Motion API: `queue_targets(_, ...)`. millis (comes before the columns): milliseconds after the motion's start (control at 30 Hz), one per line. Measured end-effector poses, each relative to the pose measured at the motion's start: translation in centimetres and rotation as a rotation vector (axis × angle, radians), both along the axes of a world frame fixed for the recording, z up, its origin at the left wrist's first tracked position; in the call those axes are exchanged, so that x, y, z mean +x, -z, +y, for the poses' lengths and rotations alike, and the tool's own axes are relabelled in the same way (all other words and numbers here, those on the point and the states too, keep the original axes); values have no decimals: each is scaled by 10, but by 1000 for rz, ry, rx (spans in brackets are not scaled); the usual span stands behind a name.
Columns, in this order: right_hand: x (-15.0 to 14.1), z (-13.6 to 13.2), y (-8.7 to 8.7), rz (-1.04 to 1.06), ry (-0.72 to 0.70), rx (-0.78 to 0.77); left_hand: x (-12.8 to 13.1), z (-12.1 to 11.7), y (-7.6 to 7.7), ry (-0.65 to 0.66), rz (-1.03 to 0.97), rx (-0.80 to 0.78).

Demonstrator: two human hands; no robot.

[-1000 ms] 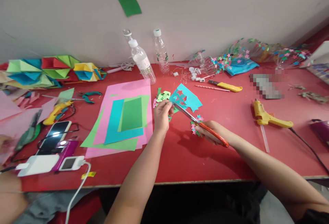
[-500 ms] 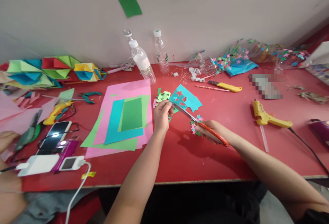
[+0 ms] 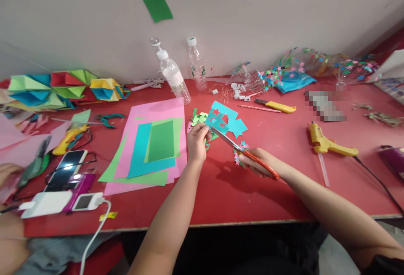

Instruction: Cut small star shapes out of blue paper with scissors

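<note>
Plain grey wall (image 3: 252, 14) behind red tabletop (image 3: 268, 201); pale floor (image 3: 333, 249) showing below, lower right.

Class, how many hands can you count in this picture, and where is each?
3: the wearer's left hand, pinching the star-cut blue paper; the right hand, holding red-handled scissors; and a co-worker's blurred hand at the left edge. Others may be hidden.

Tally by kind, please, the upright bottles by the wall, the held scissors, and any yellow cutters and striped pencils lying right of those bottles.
Upright bottles: 3
Held scissors: 1
Yellow cutter: 1
Striped pencil: 1
Total: 6
</note>
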State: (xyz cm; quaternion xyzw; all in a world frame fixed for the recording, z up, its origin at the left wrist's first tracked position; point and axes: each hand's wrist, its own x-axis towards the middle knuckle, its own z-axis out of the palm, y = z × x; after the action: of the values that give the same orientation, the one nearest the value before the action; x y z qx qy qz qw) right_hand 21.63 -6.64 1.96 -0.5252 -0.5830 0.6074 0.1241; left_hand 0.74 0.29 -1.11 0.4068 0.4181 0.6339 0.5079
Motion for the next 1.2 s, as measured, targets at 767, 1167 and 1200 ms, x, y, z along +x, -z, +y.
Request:
queue_targets(767,-9,-2,2,9,43,4,9,-8,1,61,9,-29)
queue_targets(1167,-8,0,14,-72,85,-44,7,-7,1,77,-1,0)
queue_targets(1200,-8,0,14,-73,87,-44,7,-7,0,79,-2,3)
